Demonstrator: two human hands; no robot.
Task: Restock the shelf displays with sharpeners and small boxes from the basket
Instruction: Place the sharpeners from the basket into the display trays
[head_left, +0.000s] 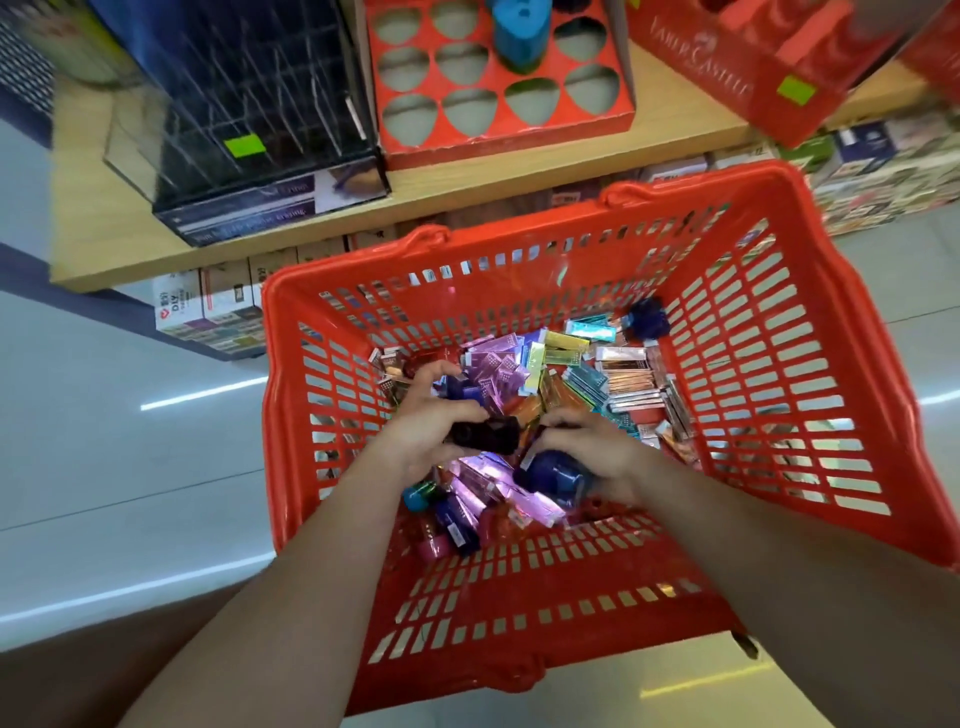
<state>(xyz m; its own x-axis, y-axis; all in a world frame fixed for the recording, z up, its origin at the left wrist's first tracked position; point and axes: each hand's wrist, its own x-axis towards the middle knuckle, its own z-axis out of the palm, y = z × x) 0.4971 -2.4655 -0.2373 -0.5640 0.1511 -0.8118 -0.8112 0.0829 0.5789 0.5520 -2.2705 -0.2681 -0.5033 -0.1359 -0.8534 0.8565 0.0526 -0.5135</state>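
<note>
Low in the red basket (769, 364), a dark sharpener (485, 435) is gripped by the left hand (423, 434), a blue sharpener (558, 475) by the right hand's (600, 449) fingers (563, 422). Lift both clear of the small boxes (498, 364); seat each upright in the display tray's (514, 132) empty holes.

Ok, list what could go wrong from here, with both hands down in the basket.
1. Each hand grips a sharpener: the left hand a black sharpener, the right hand a dark blue sharpener. Either could slip and fall among the small boxes in the basket.
2. The red tray on the shelf has rounded-triangle holes; a sharpener put in askew might tip against the light blue sharpener standing there.
</note>
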